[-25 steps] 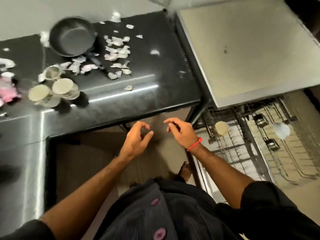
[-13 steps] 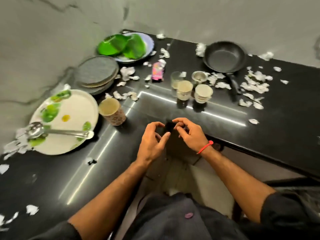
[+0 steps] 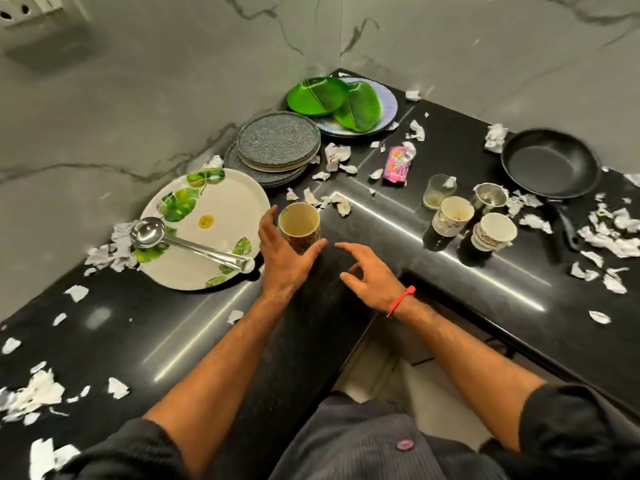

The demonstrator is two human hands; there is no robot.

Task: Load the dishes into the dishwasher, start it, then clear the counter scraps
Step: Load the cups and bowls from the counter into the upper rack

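Note:
A patterned cup (image 3: 299,226) stands upright on the black counter (image 3: 398,223) near the inner corner. My left hand (image 3: 284,258) reaches around its base, fingers on the cup's left and thumb on its right, spread and not closed on it. My right hand (image 3: 370,275) hovers just right of the cup with loosely spread fingers and holds nothing. A white leaf-print plate (image 3: 214,251) with a steel ladle (image 3: 180,240) lies left of the cup. White paper scraps (image 3: 337,157) litter the counter. The dishwasher is out of view.
Behind the cup sit stacked grey plates (image 3: 277,140) and green leaf-shaped plates (image 3: 318,95) on a pale plate. To the right are a pink packet (image 3: 398,168), a glass (image 3: 438,192), two white cups (image 3: 452,216), a steel cup (image 3: 490,197) and a black pan (image 3: 550,164).
My view swung from the open dishwasher to the counter corner. Both hands moved forward from the counter edge and opened; my left hand now spans the patterned cup.

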